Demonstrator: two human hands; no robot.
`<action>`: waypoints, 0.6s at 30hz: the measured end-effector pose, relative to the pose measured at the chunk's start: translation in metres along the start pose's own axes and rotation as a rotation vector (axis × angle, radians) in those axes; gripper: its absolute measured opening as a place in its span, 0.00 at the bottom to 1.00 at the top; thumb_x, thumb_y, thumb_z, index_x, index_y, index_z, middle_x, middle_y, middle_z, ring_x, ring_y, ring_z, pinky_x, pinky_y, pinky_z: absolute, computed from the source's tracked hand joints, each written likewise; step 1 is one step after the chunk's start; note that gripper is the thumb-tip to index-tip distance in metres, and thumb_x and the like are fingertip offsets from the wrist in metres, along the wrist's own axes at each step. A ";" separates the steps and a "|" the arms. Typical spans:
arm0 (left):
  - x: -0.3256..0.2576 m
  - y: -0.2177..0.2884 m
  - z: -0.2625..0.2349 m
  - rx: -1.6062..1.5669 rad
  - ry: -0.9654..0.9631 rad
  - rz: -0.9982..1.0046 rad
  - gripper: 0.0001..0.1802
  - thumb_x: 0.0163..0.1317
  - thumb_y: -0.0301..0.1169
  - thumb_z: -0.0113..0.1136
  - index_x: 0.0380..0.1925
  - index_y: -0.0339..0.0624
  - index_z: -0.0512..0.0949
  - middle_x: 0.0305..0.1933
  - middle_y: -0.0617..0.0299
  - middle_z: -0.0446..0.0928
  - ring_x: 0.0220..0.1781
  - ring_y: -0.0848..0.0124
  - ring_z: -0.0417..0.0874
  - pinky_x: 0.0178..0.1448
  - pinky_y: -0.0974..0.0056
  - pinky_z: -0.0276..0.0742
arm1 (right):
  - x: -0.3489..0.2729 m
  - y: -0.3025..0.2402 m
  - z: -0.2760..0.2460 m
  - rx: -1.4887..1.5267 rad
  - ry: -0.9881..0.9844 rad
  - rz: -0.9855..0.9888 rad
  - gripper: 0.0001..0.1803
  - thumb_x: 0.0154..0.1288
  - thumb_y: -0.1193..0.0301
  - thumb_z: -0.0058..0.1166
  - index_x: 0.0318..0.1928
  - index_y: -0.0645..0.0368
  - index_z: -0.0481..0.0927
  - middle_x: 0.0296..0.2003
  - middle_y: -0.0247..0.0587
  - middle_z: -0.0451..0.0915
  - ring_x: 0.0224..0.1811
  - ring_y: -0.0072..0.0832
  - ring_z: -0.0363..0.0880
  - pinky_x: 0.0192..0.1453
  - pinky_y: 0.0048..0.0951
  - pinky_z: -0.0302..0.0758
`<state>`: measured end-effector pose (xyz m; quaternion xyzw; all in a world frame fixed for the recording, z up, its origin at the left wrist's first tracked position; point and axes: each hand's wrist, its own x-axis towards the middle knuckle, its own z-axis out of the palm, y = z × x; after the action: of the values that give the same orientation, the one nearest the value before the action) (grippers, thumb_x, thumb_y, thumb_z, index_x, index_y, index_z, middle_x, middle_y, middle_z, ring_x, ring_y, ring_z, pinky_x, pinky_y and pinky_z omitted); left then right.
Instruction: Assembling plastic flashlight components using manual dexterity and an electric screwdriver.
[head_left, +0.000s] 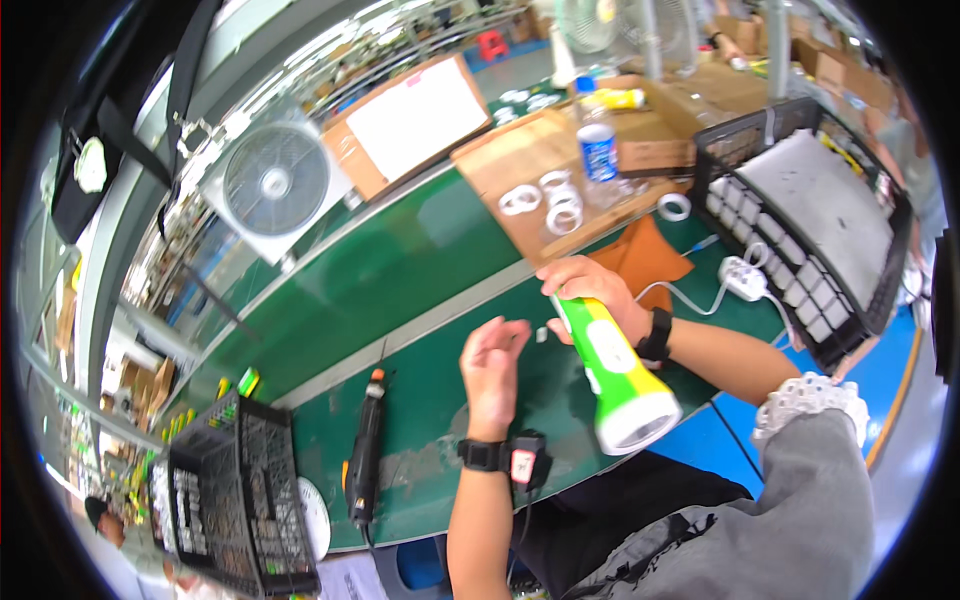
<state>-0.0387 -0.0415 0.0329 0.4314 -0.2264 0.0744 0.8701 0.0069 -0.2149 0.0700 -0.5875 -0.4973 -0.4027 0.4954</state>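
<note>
My right hand (615, 297) is wrapped round a green and yellow flashlight (617, 362), its wide white head tilted down toward me. To the left, apart from the flashlight, my left hand (492, 368) is raised over the green table (420, 420) with its fingers loosely bent and nothing visible in them. A small white piece (541, 334) shows between the two hands. Black bands circle both wrists, and beside the left one sits a black plug-like adapter (528, 462) with a cable. Farther left lies a black electric screwdriver (367, 450) with an orange tip.
A black crate (240, 490) stands at the left, and another (800, 220) at the right holds grey sheeting. White rings (563, 212) and a bottle (598, 150) rest on cardboard at the back. A white power strip (742, 278) trails cables near an orange sheet (640, 262).
</note>
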 end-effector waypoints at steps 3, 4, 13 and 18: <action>0.002 -0.003 -0.017 0.163 0.221 -0.107 0.18 0.62 0.41 0.51 0.47 0.42 0.69 0.34 0.66 0.72 0.38 0.76 0.71 0.48 0.65 0.68 | 0.013 -0.043 -0.034 -0.258 0.017 0.470 0.23 0.51 0.67 0.59 0.47 0.62 0.68 0.38 0.42 0.73 0.44 0.28 0.71 0.49 0.26 0.67; 0.004 -0.003 -0.014 0.150 0.282 -0.135 0.17 0.63 0.42 0.50 0.46 0.42 0.69 0.32 0.68 0.70 0.35 0.77 0.70 0.45 0.65 0.67 | 0.011 -0.043 -0.054 -0.075 0.162 0.550 0.26 0.54 0.63 0.58 0.49 0.65 0.67 0.37 0.39 0.72 0.41 0.25 0.70 0.47 0.25 0.67; 0.015 -0.005 -0.024 0.063 0.424 -0.210 0.15 0.63 0.41 0.45 0.39 0.42 0.72 0.26 0.70 0.68 0.28 0.80 0.67 0.36 0.72 0.66 | 0.042 -0.031 -0.325 -1.555 -0.786 1.039 0.29 0.45 0.50 0.58 0.39 0.62 0.76 0.34 0.55 0.78 0.38 0.47 0.77 0.42 0.40 0.73; 0.007 -0.008 -0.031 0.126 0.398 -0.230 0.14 0.61 0.42 0.49 0.37 0.45 0.75 0.25 0.68 0.72 0.25 0.80 0.70 0.32 0.71 0.70 | 0.006 0.056 -0.373 -1.515 -1.465 1.158 0.22 0.54 0.55 0.50 0.41 0.60 0.80 0.41 0.49 0.79 0.43 0.37 0.78 0.49 0.35 0.72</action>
<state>-0.0197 -0.0226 0.0137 0.4848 0.0051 0.0725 0.8716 0.0700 -0.5815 0.1348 -0.9550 0.0400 0.1190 -0.2688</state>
